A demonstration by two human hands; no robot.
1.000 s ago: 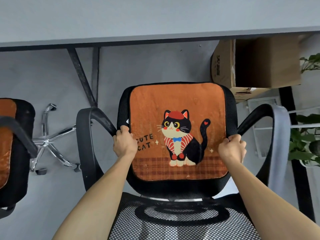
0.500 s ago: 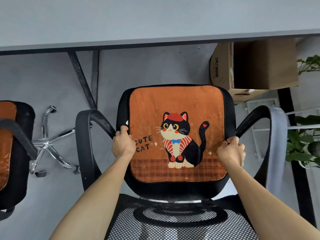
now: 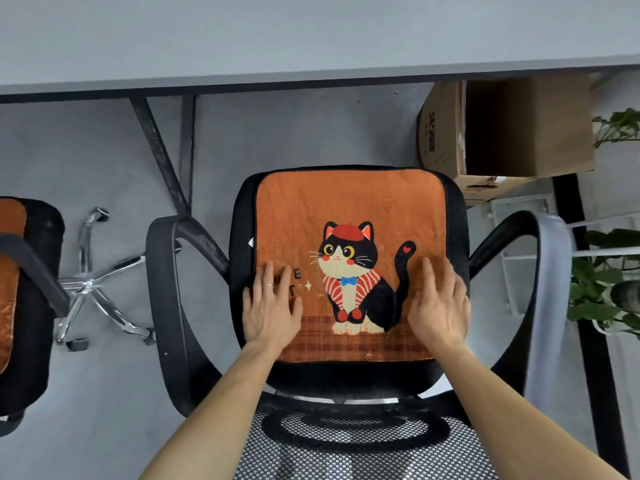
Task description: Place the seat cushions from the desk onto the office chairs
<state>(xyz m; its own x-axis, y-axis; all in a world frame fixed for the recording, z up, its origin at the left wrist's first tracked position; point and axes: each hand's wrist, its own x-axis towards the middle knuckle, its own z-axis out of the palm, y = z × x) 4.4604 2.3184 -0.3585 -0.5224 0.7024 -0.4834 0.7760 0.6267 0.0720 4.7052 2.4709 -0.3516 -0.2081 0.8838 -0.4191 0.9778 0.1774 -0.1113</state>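
Observation:
An orange seat cushion point(image 3: 349, 202) with a black cat print lies flat on the seat of a black mesh office chair point(image 3: 239, 237) right below me. My left hand point(image 3: 272, 303) rests palm down on the cushion's left part, fingers straight, covering some of the printed words. My right hand point(image 3: 438, 303) lies flat on its right part beside the cat's tail. The grey desk point(image 3: 311, 39) spans the top of the view. A second chair point(image 3: 31, 306) at the left edge carries another orange cushion point(image 3: 8, 289), mostly cut off.
The chair's two black armrests curve out on either side of the seat, and its mesh backrest point(image 3: 356, 445) is nearest me. A cardboard box point(image 3: 502, 133) sits under the desk at right. Green plants point(image 3: 609, 289) and a white rack stand at far right. A chrome chair base point(image 3: 93, 282) lies left.
Both hands let go of the cushion's side edges and moved inward onto its top, now lying flat with straight fingers. The cushion stays on the seat.

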